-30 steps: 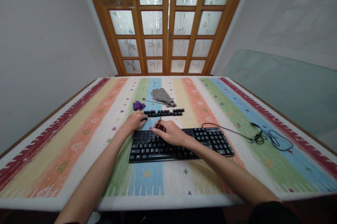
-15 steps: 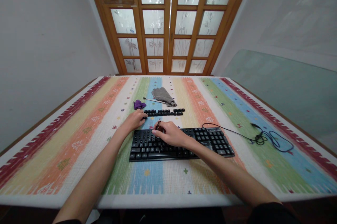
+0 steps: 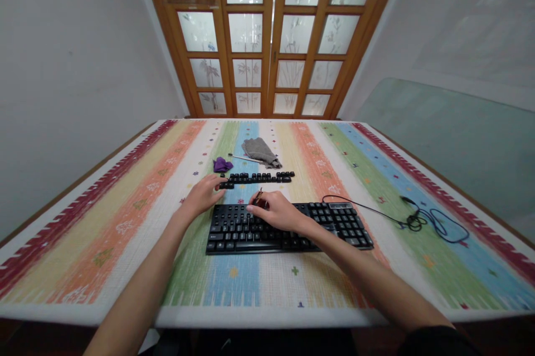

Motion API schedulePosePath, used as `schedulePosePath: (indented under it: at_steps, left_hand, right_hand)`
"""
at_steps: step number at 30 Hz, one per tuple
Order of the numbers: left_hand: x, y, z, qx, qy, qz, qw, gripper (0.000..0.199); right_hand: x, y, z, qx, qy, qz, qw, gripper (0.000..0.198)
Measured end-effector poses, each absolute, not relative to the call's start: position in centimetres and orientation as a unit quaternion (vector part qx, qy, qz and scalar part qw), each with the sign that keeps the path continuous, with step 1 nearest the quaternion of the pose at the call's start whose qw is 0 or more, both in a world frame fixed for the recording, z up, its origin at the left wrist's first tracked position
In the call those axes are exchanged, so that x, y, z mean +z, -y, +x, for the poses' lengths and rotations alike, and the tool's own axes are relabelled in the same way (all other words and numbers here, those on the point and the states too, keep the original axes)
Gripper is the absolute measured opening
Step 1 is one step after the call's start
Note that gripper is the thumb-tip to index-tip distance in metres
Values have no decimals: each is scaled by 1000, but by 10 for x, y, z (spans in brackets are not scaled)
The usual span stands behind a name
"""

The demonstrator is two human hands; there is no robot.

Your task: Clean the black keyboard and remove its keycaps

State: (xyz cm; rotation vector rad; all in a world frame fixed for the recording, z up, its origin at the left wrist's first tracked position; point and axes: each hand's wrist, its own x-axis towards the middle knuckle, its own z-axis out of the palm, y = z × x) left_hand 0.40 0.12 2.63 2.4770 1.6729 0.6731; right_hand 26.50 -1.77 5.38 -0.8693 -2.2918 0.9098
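Observation:
A black keyboard [image 3: 251,245] lies on the striped tablecloth, with keys missing from part of its upper left area. Over it, my right hand [image 3: 273,210] is closed around a small dark brown tool [image 3: 259,199] whose thin tip points up; its exact kind is unclear. Loose black keycaps [image 3: 261,178] stand in rows behind the keyboard. My left hand [image 3: 204,194] is at the left end of these rows, thumb and forefinger apart, fingertips beside or touching the end keycaps [image 3: 227,185]. I see nothing held in it.
A purple cloth [image 3: 222,165] and a grey cloth [image 3: 259,151] lie beyond the keycaps, with a thin brush-like stick [image 3: 244,157] between them. The keyboard's cable [image 3: 376,213] runs right to a loose coil [image 3: 418,221]. Wooden glazed doors [image 3: 270,55] stand behind the table.
My left hand has shifted left and slightly nearer, uncovering keycaps at the row's left end. The right hand stays over the keyboard with the brown tool, moved slightly right.

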Motion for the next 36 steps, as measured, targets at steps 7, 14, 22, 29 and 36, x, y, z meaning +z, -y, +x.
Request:
schedulePosePath:
  at_steps: [7, 14, 22, 29, 36]
  left_hand:
    - [21, 44, 26, 279, -524, 799, 94, 23]
    - [1, 67, 34, 301, -534, 785, 87, 22]
    - [-9, 69, 38, 314, -544, 775, 70, 21]
    - [-13, 70, 35, 315, -547, 771, 81, 28]
    - [-13, 70, 35, 311, -539, 780, 64, 23]
  right_hand:
    - [46, 19, 264, 342, 836, -320, 284, 18]
    - [41, 27, 257, 369, 815, -316, 316, 17]
    - [31, 36, 236, 327, 815, -371, 303, 11]
    - [33, 47, 214, 167, 922, -281, 208, 22]
    - [43, 10, 204, 263, 858, -400, 188, 21]
